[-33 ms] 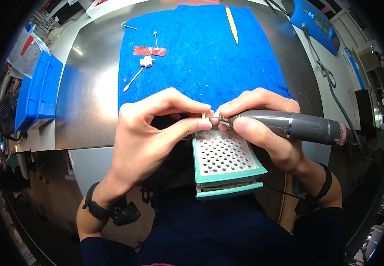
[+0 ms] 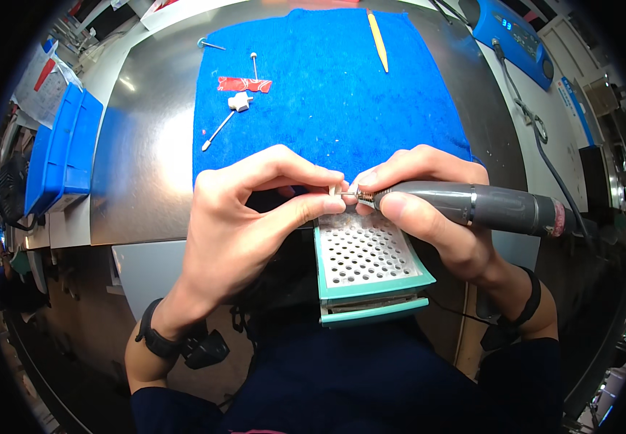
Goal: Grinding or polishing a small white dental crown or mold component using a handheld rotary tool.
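My right hand (image 2: 443,210) is wrapped round a dark grey rotary handpiece (image 2: 501,206), whose thin bit points left. Between the thumb and forefinger of my left hand (image 2: 248,210) is a small pale piece (image 2: 334,190), mostly hidden by the fingertips. The bit's tip is at this piece; whether it touches cannot be made out. Both hands meet just above the far end of a teal box (image 2: 374,291) with a perforated white top (image 2: 371,253).
On a blue towel (image 2: 327,87) lie a yellow pencil-like stick (image 2: 378,42), a red strip (image 2: 244,84), a white block (image 2: 240,101) and several thin-shanked bits. A blue bin (image 2: 60,145) stands left. A blue control unit (image 2: 515,43) with a cable (image 2: 544,152) sits at the far right.
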`<state>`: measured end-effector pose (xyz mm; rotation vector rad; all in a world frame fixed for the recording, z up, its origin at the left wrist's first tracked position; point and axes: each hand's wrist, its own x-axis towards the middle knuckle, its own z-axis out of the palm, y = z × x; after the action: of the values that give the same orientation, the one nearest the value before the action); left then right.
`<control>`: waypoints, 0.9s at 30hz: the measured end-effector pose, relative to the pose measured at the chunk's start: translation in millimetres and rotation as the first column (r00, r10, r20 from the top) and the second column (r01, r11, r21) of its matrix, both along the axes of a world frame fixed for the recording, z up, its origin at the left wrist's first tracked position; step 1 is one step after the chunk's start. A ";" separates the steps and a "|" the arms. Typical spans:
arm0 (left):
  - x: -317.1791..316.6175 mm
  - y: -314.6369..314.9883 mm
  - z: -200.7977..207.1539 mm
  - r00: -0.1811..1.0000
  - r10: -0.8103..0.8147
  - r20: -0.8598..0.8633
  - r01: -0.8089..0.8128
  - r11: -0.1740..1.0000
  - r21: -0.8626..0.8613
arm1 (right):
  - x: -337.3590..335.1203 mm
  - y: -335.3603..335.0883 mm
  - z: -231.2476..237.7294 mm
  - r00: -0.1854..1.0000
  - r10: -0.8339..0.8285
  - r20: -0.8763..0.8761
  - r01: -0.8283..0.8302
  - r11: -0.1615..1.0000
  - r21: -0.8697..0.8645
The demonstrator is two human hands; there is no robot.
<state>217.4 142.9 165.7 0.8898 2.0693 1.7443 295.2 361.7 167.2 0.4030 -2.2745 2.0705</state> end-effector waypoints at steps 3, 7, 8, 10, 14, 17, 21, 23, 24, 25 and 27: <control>0.0 0.7 -0.4 1.000 0.013 0.007 -0.013 1.000 0.012 | -2.1 -0.8 -1.7 0.999 -0.009 -0.050 0.009 1.000 0.003; 0.9 -0.2 0.0 1.000 0.006 -0.010 -0.006 1.000 -0.013 | -0.5 0.5 0.4 1.000 0.014 -0.010 -0.013 1.000 0.018; 0.9 -0.2 -0.3 1.000 0.010 -0.006 -0.010 1.000 -0.003 | -1.3 0.1 -1.0 1.000 0.009 -0.027 -0.009 1.000 0.012; 1.4 -0.2 -0.7 1.000 0.012 0.000 -0.012 1.000 0.005 | -0.3 -0.2 -1.2 0.999 0.002 -0.043 -0.002 1.000 0.004; 0.3 0.8 0.3 1.000 0.009 0.015 -0.009 1.000 0.002 | -0.4 -1.4 -1.1 1.000 -0.018 -0.011 0.018 0.999 -0.027; 1.8 1.0 1.7 0.999 0.022 0.036 -0.022 1.000 0.005 | -1.4 -2.3 -5.6 0.998 -0.044 -0.049 0.041 0.997 -0.062; -0.3 0.7 0.4 1.000 0.014 0.013 -0.014 1.000 0.004 | -2.1 -1.3 -6.3 0.996 -0.044 -0.078 0.039 0.997 -0.063; 0.4 0.0 0.9 1.000 0.012 0.015 -0.012 1.000 -0.004 | -1.0 -1.4 -6.4 0.996 -0.048 -0.074 0.044 0.997 -0.059; 0.4 0.0 1.1 1.000 0.012 0.016 -0.012 1.000 -0.011 | -1.0 -1.4 -6.5 0.996 -0.051 -0.072 0.047 0.997 -0.053; 0.1 0.4 1.1 1.000 0.011 0.015 -0.011 1.000 -0.011 | -1.3 -1.4 -6.6 0.996 -0.052 -0.073 0.048 0.997 -0.053; -0.1 0.8 1.0 1.000 0.017 0.018 -0.017 1.000 0.002 | -1.9 -1.7 -6.9 0.995 -0.049 -0.087 0.043 0.996 -0.072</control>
<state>217.3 143.8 166.6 0.8562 2.0702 1.7566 293.3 360.1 160.3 0.4256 -2.1344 2.0606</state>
